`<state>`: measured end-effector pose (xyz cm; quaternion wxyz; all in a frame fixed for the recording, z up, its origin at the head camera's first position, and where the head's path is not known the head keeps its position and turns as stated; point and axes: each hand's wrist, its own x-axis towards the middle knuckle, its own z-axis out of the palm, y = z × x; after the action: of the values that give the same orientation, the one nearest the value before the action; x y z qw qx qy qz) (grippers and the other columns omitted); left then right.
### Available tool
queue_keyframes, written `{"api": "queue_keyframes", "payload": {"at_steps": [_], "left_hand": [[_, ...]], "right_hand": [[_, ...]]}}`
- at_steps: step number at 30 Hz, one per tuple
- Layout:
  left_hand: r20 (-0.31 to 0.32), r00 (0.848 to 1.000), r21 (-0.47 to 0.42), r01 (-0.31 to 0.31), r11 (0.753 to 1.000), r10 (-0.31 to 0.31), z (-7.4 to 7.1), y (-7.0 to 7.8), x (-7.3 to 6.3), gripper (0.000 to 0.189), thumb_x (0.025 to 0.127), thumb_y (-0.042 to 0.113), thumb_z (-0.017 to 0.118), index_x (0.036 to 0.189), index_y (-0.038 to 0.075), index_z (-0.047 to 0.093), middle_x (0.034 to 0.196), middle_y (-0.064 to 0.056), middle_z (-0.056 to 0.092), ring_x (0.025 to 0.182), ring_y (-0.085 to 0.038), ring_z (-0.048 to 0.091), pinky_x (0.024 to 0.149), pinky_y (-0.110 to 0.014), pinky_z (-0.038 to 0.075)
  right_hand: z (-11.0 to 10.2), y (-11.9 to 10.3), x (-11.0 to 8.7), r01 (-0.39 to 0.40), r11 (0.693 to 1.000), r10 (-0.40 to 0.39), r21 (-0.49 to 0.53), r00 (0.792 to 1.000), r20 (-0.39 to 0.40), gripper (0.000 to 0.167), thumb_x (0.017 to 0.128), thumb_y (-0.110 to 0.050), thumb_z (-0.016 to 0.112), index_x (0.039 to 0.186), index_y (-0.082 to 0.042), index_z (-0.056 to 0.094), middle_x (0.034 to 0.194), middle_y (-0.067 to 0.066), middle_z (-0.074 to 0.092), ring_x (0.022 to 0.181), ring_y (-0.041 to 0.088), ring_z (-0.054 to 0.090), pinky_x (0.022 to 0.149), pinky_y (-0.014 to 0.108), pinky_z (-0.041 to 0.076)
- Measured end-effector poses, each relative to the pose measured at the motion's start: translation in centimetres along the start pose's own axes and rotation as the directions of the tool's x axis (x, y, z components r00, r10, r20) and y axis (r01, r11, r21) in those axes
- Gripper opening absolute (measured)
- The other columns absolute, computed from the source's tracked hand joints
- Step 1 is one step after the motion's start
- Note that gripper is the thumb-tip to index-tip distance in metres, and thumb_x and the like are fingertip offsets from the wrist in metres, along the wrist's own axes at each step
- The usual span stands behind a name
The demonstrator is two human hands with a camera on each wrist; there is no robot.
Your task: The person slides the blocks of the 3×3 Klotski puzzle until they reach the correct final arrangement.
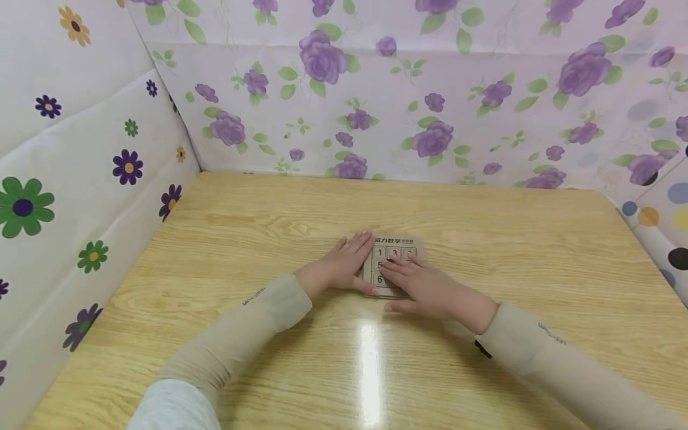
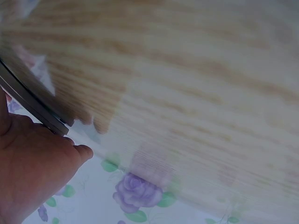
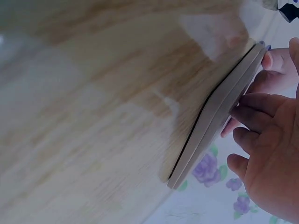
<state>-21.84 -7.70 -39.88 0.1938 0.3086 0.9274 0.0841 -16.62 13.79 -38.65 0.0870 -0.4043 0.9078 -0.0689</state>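
A flat number sliding puzzle lies on the table, with printed characters along its far edge and numbered tiles below. My left hand rests along its left side, fingers stretched toward the far corner and thumb at the near edge. The fingertips of my right hand touch the tiles, palm down with fingers extended, hiding several of them. Tiles 1, 3, 5 and 6 can be read. The left wrist view shows the puzzle's dark edge beside the left hand; its light edge appears in the right wrist view.
The wood-grain table stretches around the puzzle and reflects light near the front. Behind it hangs a cloth with purple roses. A white flower-patterned cloth borders the left side, and a dotted one the right.
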Motion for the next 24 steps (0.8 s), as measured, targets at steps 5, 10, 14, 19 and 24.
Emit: {"api": "queue_keyframes", "payload": {"at_steps": [5, 10, 14, 19, 24], "left_hand": [[-0.003, 1.0, 0.01, -0.006, 1.0, 0.006, -0.2, 0.0, 0.0, 0.117, 0.077, 0.067, 0.062, 0.153, 0.007, -0.003, 0.16, -0.008, -0.01, 0.147, -0.023, -0.008, 0.12, -0.043, -0.001], [-0.006, 1.0, 0.015, -0.006, 1.0, 0.006, -0.3, 0.0, 0.1, 0.117, 0.077, 0.067, 0.062, 0.153, 0.006, -0.002, 0.16, -0.008, -0.009, 0.147, -0.024, -0.007, 0.12, -0.043, -0.001], [0.001, 1.0, 0.017, -0.002, 1.0, 0.002, -0.4, 0.1, 0.0, 0.116, 0.077, 0.067, 0.062, 0.153, 0.006, -0.002, 0.16, -0.008, -0.009, 0.147, -0.023, -0.008, 0.12, -0.043, -0.001], [-0.001, 1.0, 0.012, -0.002, 1.0, 0.002, -0.3, 0.1, 0.0, 0.116, 0.077, 0.067, 0.062, 0.153, 0.006, -0.002, 0.16, -0.008, -0.009, 0.147, -0.023, -0.008, 0.12, -0.043, -0.001], [0.002, 1.0, 0.008, 0.001, 1.0, -0.001, -0.2, 0.0, -0.1, 0.116, 0.077, 0.067, 0.062, 0.153, 0.006, -0.003, 0.16, -0.008, -0.009, 0.147, -0.023, -0.009, 0.12, -0.043, -0.002]], "right_hand": [[-0.2, 0.5, 0.1, -0.024, 0.999, 0.024, 0.039, 1.0, -0.006, 0.076, 0.092, -0.052, 0.051, 0.146, -0.001, 0.035, 0.153, 0.015, 0.031, 0.143, 0.034, 0.022, 0.119, 0.052, 0.012], [-0.3, 1.5, 0.2, -0.07, 0.997, 0.071, 0.029, 0.997, -0.033, 0.077, 0.092, -0.052, 0.052, 0.145, 0.001, 0.034, 0.152, 0.018, 0.033, 0.143, 0.037, 0.023, 0.118, 0.054, 0.014], [-0.2, 1.9, 0.1, -0.081, 0.997, 0.081, 0.012, 0.996, -0.04, 0.077, 0.092, -0.051, 0.052, 0.145, 0.003, 0.035, 0.15, 0.02, 0.034, 0.142, 0.038, 0.025, 0.117, 0.055, 0.016], [0.0, 1.6, -0.3, -0.086, 0.996, 0.086, -0.007, 0.996, -0.024, 0.078, 0.092, -0.052, 0.053, 0.145, 0.001, 0.034, 0.152, 0.018, 0.031, 0.143, 0.036, 0.022, 0.118, 0.053, 0.015], [0.2, 0.9, -0.8, -0.066, 0.998, 0.066, -0.019, 0.998, -0.004, 0.077, 0.091, -0.051, 0.053, 0.145, 0.001, 0.035, 0.151, 0.017, 0.034, 0.142, 0.036, 0.025, 0.117, 0.054, 0.016]]}}
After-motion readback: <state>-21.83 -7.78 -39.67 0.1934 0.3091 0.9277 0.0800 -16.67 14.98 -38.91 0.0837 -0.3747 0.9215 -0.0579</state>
